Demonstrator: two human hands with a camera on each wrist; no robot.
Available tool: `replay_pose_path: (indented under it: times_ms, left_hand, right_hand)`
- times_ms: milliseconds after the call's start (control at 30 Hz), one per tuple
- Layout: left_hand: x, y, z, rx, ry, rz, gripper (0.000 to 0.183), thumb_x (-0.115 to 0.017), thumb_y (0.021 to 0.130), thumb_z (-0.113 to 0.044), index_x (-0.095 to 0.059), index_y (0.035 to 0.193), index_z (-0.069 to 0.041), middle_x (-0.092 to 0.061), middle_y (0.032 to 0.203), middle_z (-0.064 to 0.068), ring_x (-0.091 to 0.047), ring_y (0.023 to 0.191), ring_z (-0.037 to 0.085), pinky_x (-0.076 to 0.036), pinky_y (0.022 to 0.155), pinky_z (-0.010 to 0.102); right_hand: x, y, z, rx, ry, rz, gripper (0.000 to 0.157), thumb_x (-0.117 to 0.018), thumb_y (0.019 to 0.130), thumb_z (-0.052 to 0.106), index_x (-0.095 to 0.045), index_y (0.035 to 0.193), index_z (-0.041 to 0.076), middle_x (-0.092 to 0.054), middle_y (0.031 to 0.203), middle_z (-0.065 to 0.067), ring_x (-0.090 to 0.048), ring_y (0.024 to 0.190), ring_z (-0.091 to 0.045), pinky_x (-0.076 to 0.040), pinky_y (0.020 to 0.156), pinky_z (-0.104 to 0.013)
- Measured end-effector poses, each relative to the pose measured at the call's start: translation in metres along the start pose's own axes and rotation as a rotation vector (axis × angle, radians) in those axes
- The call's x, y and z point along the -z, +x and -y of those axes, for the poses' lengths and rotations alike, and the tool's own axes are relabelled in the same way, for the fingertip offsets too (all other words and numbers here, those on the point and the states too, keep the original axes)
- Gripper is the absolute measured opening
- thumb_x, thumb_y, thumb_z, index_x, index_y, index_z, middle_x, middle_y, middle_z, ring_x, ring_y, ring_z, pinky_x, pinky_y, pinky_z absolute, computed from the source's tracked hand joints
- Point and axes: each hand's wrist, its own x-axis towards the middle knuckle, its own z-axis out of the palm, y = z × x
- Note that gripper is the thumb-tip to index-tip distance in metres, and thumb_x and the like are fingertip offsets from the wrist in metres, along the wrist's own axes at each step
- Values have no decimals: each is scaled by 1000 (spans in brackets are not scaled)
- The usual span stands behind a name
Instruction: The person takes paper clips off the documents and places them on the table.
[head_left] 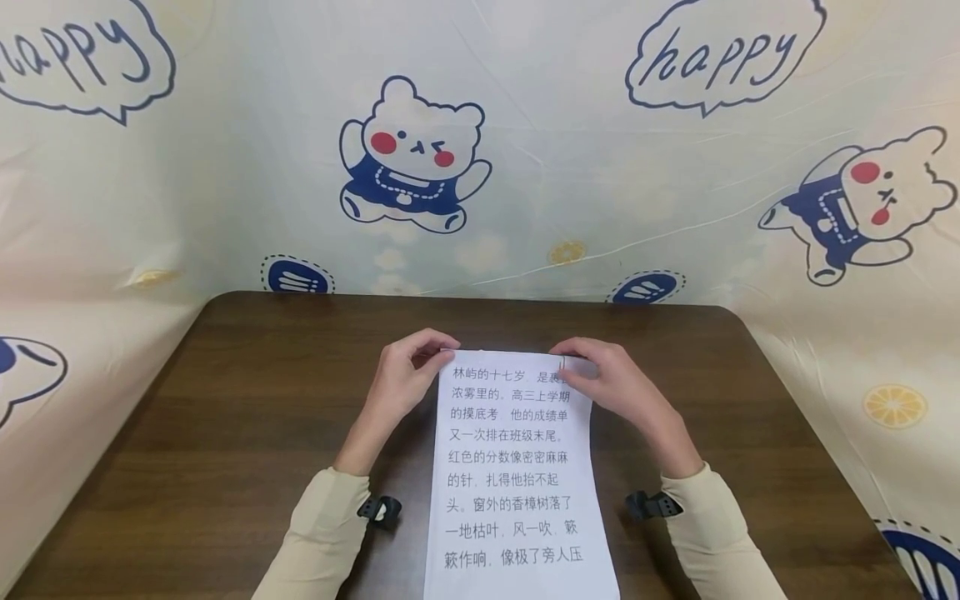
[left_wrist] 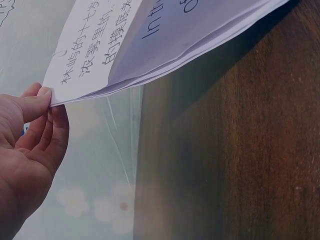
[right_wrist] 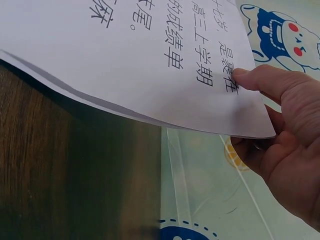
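White printed paper sheets (head_left: 513, 467) with large Chinese characters are held up over the table, top edge away from me. My left hand (head_left: 405, 371) pinches their top left corner between thumb and fingers. At the top right corner, my right hand (head_left: 618, 379) grips the same sheets, thumb on the printed face. The left wrist view shows the sheets (left_wrist: 170, 55) as layered, with English lettering on a page behind the front one. In the right wrist view the paper (right_wrist: 125, 75) bows, and fingers of the right hand (right_wrist: 290, 120) lie behind it.
A dark brown wooden table (head_left: 247, 433) lies under the hands. Behind it hangs a pale cloth backdrop (head_left: 540, 208) with cartoon bears and "happy" speech bubbles. Black straps with small devices sit on the left wrist (head_left: 380, 510) and right wrist (head_left: 654, 504).
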Motion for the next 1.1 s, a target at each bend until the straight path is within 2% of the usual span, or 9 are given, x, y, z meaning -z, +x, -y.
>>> replay_pose_path:
  times_ms: [367,567,767,1100]
  left_hand:
    - [0,0,1,5,-18,7,17,-72,92,-10,-74,108,-16,-74,105,6,-65,87,20,-53,79,19]
    - [0,1,2,15,-16,10,18,-71,93,-11,-73,109,-17,-74,107,6,-65,89,20,-53,80,20]
    - [0,2,4,15,-14,7,18,-72,93,-11,-73,110,-17,-74,107,6,-65,89,19,-53,80,19]
    - [0,3,8,14,-18,-2,17,-72,92,-9,-73,109,-14,-74,106,7,-65,90,20,-52,80,17]
  right_hand:
    - [-2,3,0,68,-168,17,28,-71,93,17,-68,121,14,-73,118,-4,-67,105,-20,-54,98,-45]
    - [-3,3,-1,85,-208,22,27,-69,95,18,-68,122,14,-74,117,-4,-68,103,-19,-55,96,-43]
    - [-6,3,-2,97,-251,4,29,-66,97,22,-65,126,14,-73,116,-5,-66,98,-19,-56,89,-40]
    - [-12,4,-11,135,-242,-33,32,-61,100,22,-60,132,17,-69,119,-2,-61,101,-17,-54,88,-37]
